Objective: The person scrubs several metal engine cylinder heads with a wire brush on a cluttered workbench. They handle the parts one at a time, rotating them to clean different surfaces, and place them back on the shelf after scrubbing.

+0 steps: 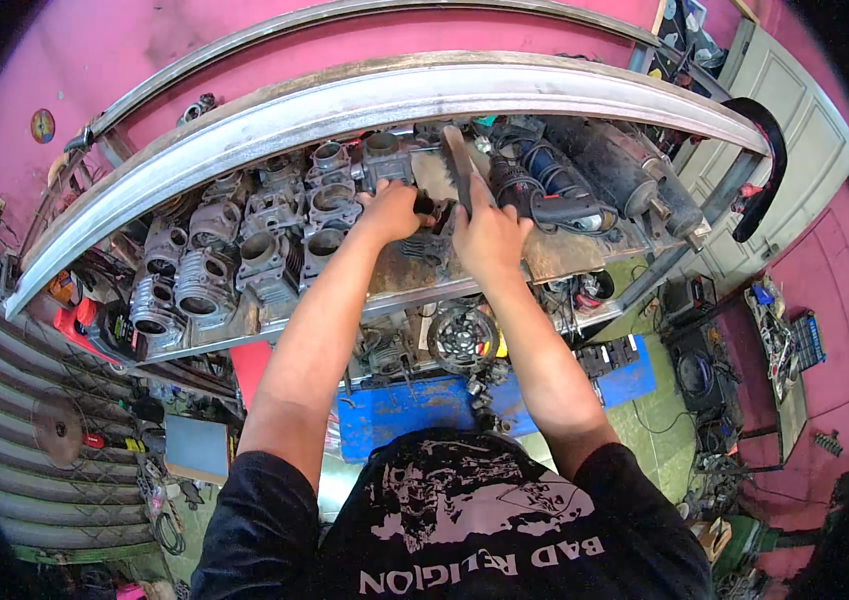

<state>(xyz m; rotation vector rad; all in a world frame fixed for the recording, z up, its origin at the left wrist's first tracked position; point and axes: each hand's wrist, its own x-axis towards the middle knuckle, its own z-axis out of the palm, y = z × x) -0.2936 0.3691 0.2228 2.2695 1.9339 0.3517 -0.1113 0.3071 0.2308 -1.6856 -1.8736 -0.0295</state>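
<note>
My left hand (394,212) is closed around a small dark metal part (436,212) at the middle of the workbench shelf. Only part of that piece shows past my fingers. In my right hand (489,240) is a long wooden brush (457,165), gripped at its near end and pointing away from me. The brush stands right beside the metal part; whether they touch I cannot tell. Just left of my left hand are grey engine cylinder blocks (324,243), set out in rows.
Power tools (559,205) and dark exhaust mufflers (614,165) lie on the right of the shelf (394,285). A pale beam (424,85) arches along the far side. Beneath are a round metal wheel part (462,335) and a blue panel (404,410). A side table (789,400) stands right.
</note>
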